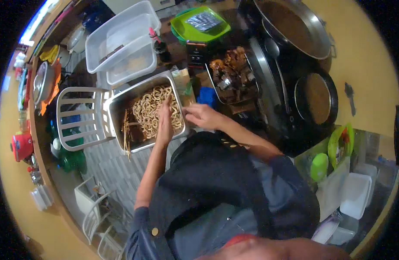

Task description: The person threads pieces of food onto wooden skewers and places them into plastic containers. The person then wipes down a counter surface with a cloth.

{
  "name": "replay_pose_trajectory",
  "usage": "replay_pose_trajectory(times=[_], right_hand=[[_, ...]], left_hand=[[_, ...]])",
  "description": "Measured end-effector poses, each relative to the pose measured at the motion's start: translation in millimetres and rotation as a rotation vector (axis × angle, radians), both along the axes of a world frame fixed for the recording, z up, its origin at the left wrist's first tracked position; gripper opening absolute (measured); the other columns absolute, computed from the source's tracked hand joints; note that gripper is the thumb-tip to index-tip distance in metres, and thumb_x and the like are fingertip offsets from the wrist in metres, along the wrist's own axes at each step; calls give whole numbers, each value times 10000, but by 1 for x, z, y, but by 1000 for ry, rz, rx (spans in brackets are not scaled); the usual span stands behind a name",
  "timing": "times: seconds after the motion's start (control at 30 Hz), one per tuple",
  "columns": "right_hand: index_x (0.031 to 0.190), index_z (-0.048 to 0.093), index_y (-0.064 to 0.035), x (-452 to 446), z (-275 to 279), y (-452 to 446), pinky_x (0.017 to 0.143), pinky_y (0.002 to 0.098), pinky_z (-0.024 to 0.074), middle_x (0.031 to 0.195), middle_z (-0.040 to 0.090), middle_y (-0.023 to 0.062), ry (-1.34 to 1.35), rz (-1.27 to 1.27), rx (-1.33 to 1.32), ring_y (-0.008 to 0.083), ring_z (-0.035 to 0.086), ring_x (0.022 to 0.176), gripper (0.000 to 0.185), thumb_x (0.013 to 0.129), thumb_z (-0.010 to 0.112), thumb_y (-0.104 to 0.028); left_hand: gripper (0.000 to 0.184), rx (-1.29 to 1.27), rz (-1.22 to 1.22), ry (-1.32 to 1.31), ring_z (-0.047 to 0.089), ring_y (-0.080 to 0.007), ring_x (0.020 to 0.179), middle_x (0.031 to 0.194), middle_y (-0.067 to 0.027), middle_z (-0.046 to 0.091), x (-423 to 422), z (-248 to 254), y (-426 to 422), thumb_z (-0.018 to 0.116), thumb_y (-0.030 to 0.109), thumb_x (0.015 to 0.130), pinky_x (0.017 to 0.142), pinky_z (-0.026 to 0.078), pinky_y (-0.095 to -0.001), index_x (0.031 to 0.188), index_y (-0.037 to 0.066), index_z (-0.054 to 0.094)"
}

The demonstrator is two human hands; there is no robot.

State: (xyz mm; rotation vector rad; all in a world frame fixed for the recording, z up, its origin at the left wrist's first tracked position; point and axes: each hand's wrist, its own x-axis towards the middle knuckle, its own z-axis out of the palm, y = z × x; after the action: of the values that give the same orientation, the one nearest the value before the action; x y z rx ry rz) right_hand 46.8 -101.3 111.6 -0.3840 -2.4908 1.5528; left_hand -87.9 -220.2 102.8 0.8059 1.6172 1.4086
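Observation:
A metal pan (172,78) stands in front of me, full of pale, coiled, ring-like food pieces (152,104). Thin wooden skewers (127,128) lie bundled at its left side, their ends sticking out past the near rim. My left hand (165,121) is over the pan with fingers stretched out along the food, apparently touching it. At the pan's right rim is my right hand (204,116), fingers bent together; whatever may be between them is too small to make out.
A white plastic chair (84,119) stands left of the pan. Beyond it are clear plastic tubs (121,37) and a green tray (178,30). To the right are a tray of dark chunks (234,93), a large wok (325,50), a ladle (279,78) and a frying pan (334,104).

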Motion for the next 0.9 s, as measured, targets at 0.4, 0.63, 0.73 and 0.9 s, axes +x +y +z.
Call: replay_pose_trajectory(times=[0.4,0.63,0.73,0.9], right_hand=[[985,603,-29,200,-30,42,573,223,400,672,532,9,-103,-870,-136,75,479,613,186,884,469,-109],[992,601,-8,246,-30,32,571,217,400,651,528,1,-107,-898,-159,61,479,603,195,874,477,-100],[995,601,-8,248,-25,34,570,219,405,642,535,12,-123,-877,-139,65,489,597,197,869,480,-98],[999,601,-7,248,-22,42,568,227,412,634,544,26,-138,-842,-101,77,499,589,199,864,482,-94]], left_hand=[[573,-11,-310,735,371,-383,1141,1198,-195,447,57,-84,166,703,273,684,931,365,-428,1166,37,502],[497,-149,-364,1227,425,-366,1067,1106,-162,507,102,-80,208,675,262,672,896,388,-454,1104,68,522],[381,-243,-447,1297,448,-332,1043,1053,-125,538,106,-77,215,630,241,690,907,378,-442,1026,77,558],[244,29,-365,1430,484,-286,1001,999,-99,564,108,-88,208,562,178,711,882,377,-419,936,89,595]])
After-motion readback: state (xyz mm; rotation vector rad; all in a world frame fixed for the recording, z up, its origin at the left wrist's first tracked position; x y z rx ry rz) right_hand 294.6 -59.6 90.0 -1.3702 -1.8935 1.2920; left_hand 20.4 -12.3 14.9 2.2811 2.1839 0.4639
